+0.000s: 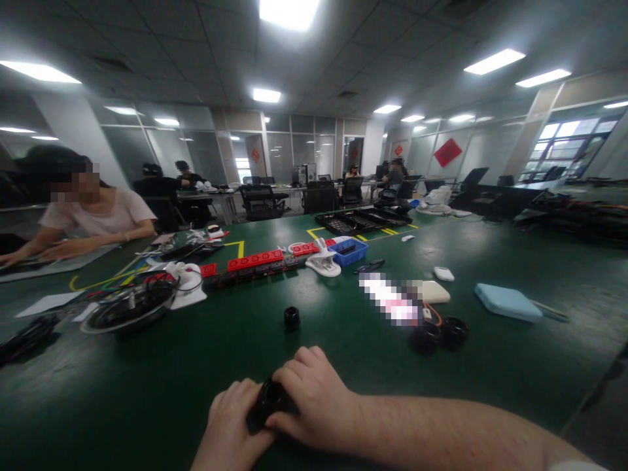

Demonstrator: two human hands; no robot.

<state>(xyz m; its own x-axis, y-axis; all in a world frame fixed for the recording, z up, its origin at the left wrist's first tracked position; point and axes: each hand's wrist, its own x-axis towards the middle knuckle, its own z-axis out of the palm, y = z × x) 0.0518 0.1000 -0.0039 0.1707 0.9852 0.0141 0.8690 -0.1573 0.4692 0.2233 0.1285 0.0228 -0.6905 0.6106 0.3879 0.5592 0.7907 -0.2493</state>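
Both of my hands meet low at the front of the green table [206,366]. My left hand [230,425] and my right hand [314,399] are curled round a small black round part [271,398], which they grip from either side. Most of the part is hidden by my fingers. A similar small black cap [291,318] stands alone on the table a little beyond my hands. Two more black round parts [439,333] lie to the right.
A round dish with black cables [128,307] sits at left, red power strips [252,261] and a blue bin [349,252] further back, a light blue case [507,302] at right. A person in a pink shirt [93,219] works at the far left.
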